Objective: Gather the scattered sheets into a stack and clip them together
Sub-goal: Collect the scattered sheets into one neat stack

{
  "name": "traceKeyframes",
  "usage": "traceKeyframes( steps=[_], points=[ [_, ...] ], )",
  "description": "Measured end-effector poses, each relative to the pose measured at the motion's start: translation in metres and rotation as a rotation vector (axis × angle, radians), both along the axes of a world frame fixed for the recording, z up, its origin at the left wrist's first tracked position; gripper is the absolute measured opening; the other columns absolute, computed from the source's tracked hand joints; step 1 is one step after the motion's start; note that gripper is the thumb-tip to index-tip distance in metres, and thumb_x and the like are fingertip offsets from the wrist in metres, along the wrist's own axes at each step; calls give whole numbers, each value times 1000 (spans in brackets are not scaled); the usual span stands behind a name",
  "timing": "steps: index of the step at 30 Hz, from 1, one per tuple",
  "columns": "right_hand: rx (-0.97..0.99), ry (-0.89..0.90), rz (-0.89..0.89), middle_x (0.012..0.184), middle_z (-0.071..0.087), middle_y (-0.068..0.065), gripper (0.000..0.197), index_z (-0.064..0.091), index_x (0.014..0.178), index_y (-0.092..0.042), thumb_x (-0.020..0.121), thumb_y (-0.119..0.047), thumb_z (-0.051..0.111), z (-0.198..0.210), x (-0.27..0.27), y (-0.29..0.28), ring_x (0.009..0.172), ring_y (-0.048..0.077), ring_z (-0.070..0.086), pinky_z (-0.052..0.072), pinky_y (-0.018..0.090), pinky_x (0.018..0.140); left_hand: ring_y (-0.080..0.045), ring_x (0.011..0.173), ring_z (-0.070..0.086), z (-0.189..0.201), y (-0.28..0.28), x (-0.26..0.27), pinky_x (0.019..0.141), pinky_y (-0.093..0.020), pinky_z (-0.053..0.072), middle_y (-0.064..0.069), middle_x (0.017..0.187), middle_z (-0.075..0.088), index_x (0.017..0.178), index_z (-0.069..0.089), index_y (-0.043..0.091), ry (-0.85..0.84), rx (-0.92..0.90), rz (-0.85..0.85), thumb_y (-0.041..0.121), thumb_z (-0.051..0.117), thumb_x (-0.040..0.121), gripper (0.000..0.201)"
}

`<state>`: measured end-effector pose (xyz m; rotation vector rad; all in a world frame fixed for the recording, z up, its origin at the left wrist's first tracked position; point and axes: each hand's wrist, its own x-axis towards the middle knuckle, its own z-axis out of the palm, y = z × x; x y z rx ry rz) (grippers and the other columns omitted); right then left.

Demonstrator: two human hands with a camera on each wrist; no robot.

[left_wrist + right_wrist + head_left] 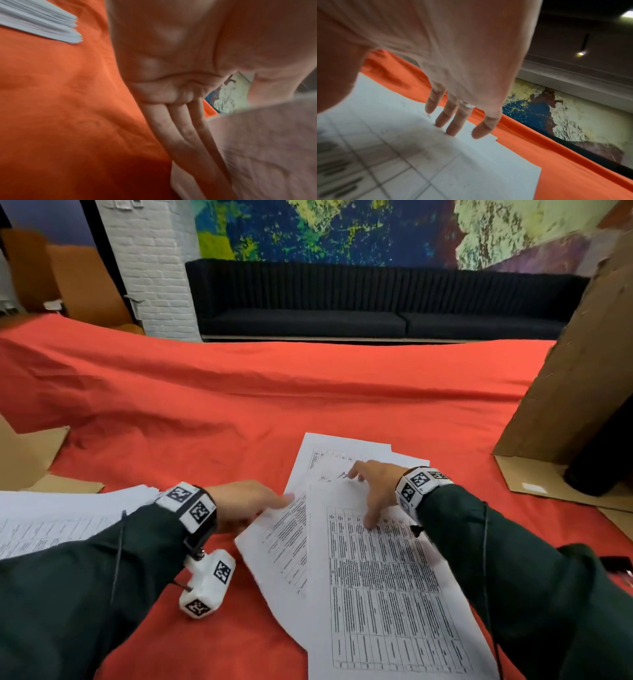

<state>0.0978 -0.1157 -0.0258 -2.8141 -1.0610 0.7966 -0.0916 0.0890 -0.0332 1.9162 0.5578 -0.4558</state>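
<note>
Several printed sheets lie overlapped on the red cloth (pixel 239 405). The top one, a table sheet (pixel 376 594), covers a text sheet (pixel 281 542) and a far sheet (pixel 329 453). My right hand (pixel 370 491) is spread, its fingertips (pixel 452 129) pressing on the table sheet (pixel 436 169) near its far edge. My left hand (pixel 250 505) lies at the text sheet's left edge. Its fingers (pixel 180 128) are straight, and the sheet (pixel 265 148) hides their tips. A small black object (pixel 616 568), perhaps a clip, shows past my right sleeve.
A thick paper stack (pixel 51 518) lies at the left, its edge (pixel 42 24) in the left wrist view. Flat cardboard (pixel 27 460) sits at the far left. A tall cardboard piece (pixel 582 371) stands at the right. A black sofa (pixel 342 302) is beyond the table.
</note>
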Motion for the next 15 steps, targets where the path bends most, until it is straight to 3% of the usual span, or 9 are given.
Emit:
traceKeyframes(
  steps=[2, 4, 6, 8, 10, 12, 14, 15],
  points=[
    [-52, -85, 38, 136, 50, -3, 105, 42, 141, -28, 52, -33, 100, -3, 0, 5, 118, 26, 58, 52, 47, 100, -18, 96, 73, -5, -2, 14, 93, -35, 53, 4, 103, 78, 105, 76, 20, 4, 324, -178, 75, 64, 79, 62],
    [-58, -123, 40, 123, 56, -5, 93, 48, 131, -26, 55, -35, 98, -5, 3, 6, 108, 24, 62, 56, 41, 95, -13, 100, 71, -11, -4, 22, 98, -32, 51, 10, 108, 76, 112, 74, 24, -23, 431, -229, 61, 63, 90, 44],
    [-25, -138, 20, 110, 60, -6, 70, 58, 117, -25, 59, -35, 96, -6, 9, 3, 98, 21, 64, 57, 35, 86, -12, 107, 70, -21, -3, 26, 107, -37, 49, 12, 115, 75, 122, 70, 25, -43, 399, -214, 76, 61, 77, 69],
    [84, -122, -7, 89, 66, -4, 37, 67, 88, -21, 64, -32, 92, -5, 17, -3, 81, 19, 63, 55, 31, 72, -14, 117, 67, -35, 2, 25, 112, -41, 46, 10, 128, 70, 132, 63, 24, -42, 366, -173, 100, 48, 59, 106],
    [211, -78, -58, 67, 58, -2, 29, 63, 69, -16, 69, -30, 89, -6, 26, -6, 66, 19, 56, 46, 27, 61, -15, 126, 62, -41, 4, 22, 114, -41, 43, 9, 138, 64, 138, 59, 25, -25, 339, -170, 104, 44, 58, 113],
    [310, -39, -102, 65, 58, -4, 29, 64, 67, -16, 74, -32, 87, -5, 30, -5, 69, 18, 57, 42, 26, 62, -7, 120, 64, -31, -5, 16, 111, -33, 46, 13, 133, 67, 131, 64, 29, -41, 273, -261, 92, 53, 72, 87],
    [321, -8, -80, 72, 60, -10, 26, 65, 74, -20, 77, -36, 85, -5, 27, 1, 76, 14, 60, 42, 25, 69, 0, 107, 69, -17, -18, 12, 101, -24, 51, 18, 119, 74, 118, 70, 33, -54, 166, -349, 66, 61, 89, 45],
    [316, -5, -58, 72, 59, -12, 26, 63, 76, -21, 79, -36, 84, -6, 23, 5, 75, 11, 59, 41, 23, 67, 0, 104, 71, -14, -20, 11, 99, -23, 52, 18, 115, 75, 115, 72, 32, -69, 134, -343, 56, 65, 91, 34]
  ],
)
